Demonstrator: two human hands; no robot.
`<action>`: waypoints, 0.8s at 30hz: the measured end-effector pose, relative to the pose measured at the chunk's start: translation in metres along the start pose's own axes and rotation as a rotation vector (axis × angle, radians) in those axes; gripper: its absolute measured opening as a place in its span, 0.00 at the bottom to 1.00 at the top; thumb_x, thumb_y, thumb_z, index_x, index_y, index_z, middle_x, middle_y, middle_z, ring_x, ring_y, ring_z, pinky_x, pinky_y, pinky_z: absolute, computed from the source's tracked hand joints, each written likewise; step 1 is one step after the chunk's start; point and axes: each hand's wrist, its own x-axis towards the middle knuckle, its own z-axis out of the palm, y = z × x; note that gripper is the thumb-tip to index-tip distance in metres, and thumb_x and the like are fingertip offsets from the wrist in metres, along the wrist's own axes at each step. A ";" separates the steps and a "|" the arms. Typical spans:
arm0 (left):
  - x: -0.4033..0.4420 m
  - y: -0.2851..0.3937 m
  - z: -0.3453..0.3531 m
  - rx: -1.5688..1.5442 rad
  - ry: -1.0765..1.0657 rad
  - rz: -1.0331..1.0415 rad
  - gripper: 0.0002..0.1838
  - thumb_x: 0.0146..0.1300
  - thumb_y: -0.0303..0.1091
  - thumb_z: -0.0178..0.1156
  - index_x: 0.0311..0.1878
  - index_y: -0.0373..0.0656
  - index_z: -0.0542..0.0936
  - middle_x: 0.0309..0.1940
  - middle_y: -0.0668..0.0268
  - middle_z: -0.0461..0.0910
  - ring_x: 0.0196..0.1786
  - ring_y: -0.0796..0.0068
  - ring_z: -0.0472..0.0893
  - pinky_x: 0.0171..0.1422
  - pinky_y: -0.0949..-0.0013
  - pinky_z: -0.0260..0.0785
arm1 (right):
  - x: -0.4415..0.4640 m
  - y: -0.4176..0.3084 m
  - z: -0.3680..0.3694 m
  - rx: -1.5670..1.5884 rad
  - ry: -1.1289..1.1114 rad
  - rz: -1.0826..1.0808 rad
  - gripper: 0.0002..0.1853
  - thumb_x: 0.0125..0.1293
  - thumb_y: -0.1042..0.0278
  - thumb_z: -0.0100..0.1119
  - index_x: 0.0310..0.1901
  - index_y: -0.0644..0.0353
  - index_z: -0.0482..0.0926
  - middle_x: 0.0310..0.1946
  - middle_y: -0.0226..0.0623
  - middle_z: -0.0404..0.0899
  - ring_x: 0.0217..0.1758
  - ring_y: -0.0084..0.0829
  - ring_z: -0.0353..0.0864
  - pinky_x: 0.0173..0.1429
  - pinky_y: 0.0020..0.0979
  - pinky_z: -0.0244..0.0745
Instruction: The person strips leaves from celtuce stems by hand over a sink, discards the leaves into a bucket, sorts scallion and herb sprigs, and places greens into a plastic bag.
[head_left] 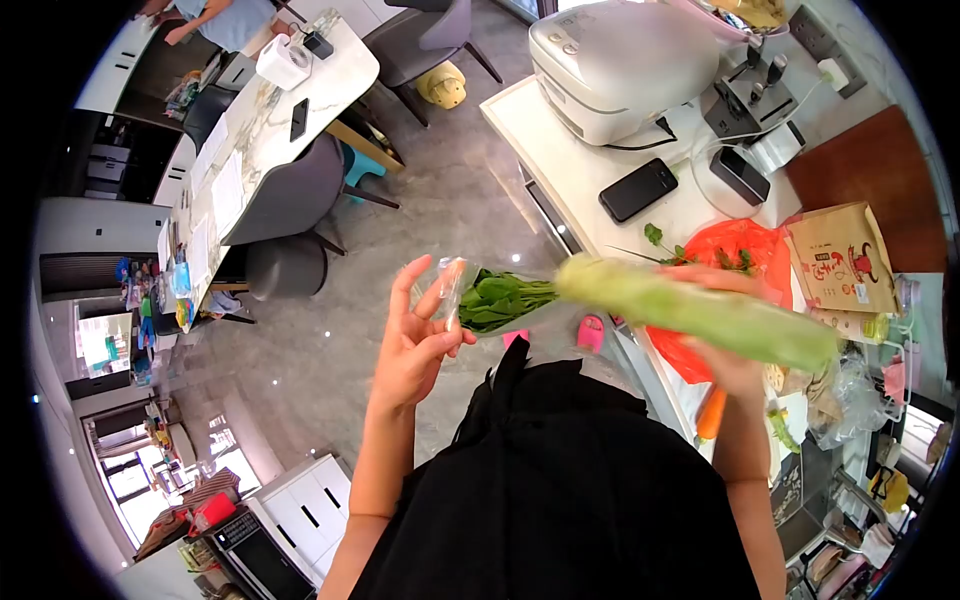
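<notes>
My left hand [415, 325] pinches the end of a clear plastic bag of leafy greens [500, 300] between thumb and fingers, with some fingers raised. Dark green leaves lie toward that hand and thin stems point right. My right hand [735, 365] is wrapped round a long pale green vegetable [690, 310], blurred by motion; its exact kind cannot be told. Its left end overlaps or meets the greens' stems in view; whether they touch is unclear. Behind the right hand lies a red plastic bag [735, 240] with leafy sprigs, and a carrot [711, 413] shows below.
A white counter [590, 190] on the right bears a rice cooker [600, 75], a black phone [638, 190] and a brown paper bag [843, 262]. Grey chairs [290, 195] stand by a marble table [345, 65] at left. Another person [225, 20] is at the far upper left.
</notes>
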 end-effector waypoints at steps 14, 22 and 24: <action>-0.023 0.004 0.010 -0.197 -0.038 0.192 0.51 0.48 0.18 0.55 0.71 0.57 0.38 0.69 0.51 0.48 0.38 0.61 0.77 0.48 0.62 0.70 | 0.015 0.173 0.124 -1.122 -0.433 0.008 0.10 0.52 0.72 0.53 0.37 0.64 0.73 0.37 0.41 0.74 0.38 0.42 0.74 0.41 0.40 0.72; -0.004 -0.007 0.029 -0.141 0.009 0.189 0.51 0.46 0.19 0.55 0.71 0.57 0.40 0.69 0.47 0.47 0.32 0.66 0.76 0.49 0.60 0.69 | 0.011 0.160 0.118 -0.836 -0.240 0.073 0.08 0.55 0.68 0.51 0.32 0.62 0.77 0.32 0.47 0.76 0.40 0.44 0.75 0.44 0.39 0.72; 0.001 -0.009 0.017 -0.118 0.030 0.154 0.48 0.47 0.22 0.54 0.71 0.55 0.43 0.69 0.51 0.49 0.36 0.72 0.75 0.54 0.61 0.66 | 0.007 0.107 0.075 -0.514 -0.241 0.264 0.09 0.56 0.67 0.53 0.37 0.58 0.78 0.33 0.44 0.78 0.41 0.42 0.77 0.45 0.38 0.72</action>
